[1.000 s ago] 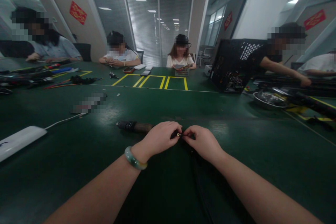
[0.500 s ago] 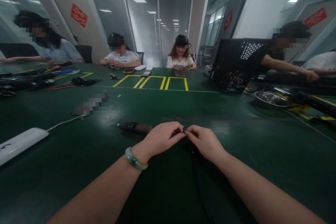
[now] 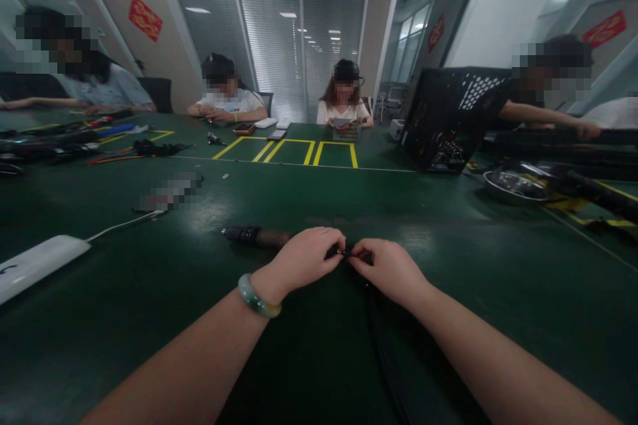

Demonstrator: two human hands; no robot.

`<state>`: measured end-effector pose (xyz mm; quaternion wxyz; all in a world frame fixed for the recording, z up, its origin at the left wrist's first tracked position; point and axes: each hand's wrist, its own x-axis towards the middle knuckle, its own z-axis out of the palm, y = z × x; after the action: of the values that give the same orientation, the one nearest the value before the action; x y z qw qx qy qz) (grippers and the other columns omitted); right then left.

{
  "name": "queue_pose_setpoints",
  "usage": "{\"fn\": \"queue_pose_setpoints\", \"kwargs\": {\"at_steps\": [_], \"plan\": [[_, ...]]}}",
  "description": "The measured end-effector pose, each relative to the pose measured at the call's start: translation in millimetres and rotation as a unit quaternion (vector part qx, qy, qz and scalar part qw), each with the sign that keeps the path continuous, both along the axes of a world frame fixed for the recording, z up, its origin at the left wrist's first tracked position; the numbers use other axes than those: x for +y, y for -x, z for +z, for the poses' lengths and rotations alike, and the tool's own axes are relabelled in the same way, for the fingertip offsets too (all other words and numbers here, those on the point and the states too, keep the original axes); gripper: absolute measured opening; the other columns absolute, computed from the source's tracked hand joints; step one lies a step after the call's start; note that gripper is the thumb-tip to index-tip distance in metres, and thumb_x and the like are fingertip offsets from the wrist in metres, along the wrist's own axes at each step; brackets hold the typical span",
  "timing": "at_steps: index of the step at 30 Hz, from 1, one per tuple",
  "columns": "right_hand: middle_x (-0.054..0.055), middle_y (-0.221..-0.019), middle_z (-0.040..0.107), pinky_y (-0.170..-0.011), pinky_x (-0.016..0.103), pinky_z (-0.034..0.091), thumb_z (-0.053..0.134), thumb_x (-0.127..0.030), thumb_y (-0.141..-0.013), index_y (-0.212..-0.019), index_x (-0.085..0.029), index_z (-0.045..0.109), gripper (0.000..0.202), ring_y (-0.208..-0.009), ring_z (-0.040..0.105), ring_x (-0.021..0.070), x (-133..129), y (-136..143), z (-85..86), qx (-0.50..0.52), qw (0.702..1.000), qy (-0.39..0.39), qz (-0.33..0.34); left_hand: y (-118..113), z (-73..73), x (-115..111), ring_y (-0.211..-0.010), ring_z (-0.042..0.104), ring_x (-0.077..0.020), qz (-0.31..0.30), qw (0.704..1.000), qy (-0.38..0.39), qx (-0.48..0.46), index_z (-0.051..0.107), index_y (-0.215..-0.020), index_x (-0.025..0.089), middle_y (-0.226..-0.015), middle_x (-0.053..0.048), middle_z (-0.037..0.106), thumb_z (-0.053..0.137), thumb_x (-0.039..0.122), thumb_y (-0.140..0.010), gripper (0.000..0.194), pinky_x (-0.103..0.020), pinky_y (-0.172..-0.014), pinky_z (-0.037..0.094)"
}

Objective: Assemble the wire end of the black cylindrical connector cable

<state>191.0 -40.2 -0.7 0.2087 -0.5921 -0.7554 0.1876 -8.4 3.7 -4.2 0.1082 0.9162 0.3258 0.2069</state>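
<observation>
My left hand [image 3: 312, 255], with a green bangle [image 3: 256, 297] on its wrist, is closed in a pinch on a small black connector [image 3: 340, 252] showing a bit of gold. The fingertips of my right hand [image 3: 391, 269] are pinched just to the right, close against it, on a thin dark piece mostly hidden by the fingers. Below them a black cable [image 3: 381, 339] runs down toward the near table edge; where its upper end goes is hidden. Behind my left hand lies a dark cylindrical screwdriver-like power tool [image 3: 254, 237], its metal tip pointing left.
On the green table [image 3: 299, 199] a white power bank-like block [image 3: 44, 265] with a cord lies left. Dark cables [image 3: 60, 139] are heaped at far left. A black computer case [image 3: 443, 119] and a metal bowl [image 3: 518, 186] stand right. Several people sit around the table.
My fingertips have parted slightly, so the gold bit of the connector now shows between them. The tool lies still. My view has tilted a little.
</observation>
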Motion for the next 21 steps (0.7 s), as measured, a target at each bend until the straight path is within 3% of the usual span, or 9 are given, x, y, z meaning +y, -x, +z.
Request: {"fn": "queue_pose_setpoints", "kwargs": {"at_steps": [21], "plan": [[-0.002,-0.088,0.07,-0.069,0.027,0.041,0.057,-0.029,-0.088,-0.089,-0.026,0.07,0.013,-0.081,0.062,0.0162,3.4,1.0,-4.8,-0.004,0.999,-0.05,0.008,-0.2,-2.1,1.7,-0.095,0.06,-0.0197,0.005,1.0,0.005,-0.013,0.06,-0.096,0.021,-0.101,-0.002,0.064,0.061,0.021,-0.085,0.011,-0.036,-0.087,0.048]]}}
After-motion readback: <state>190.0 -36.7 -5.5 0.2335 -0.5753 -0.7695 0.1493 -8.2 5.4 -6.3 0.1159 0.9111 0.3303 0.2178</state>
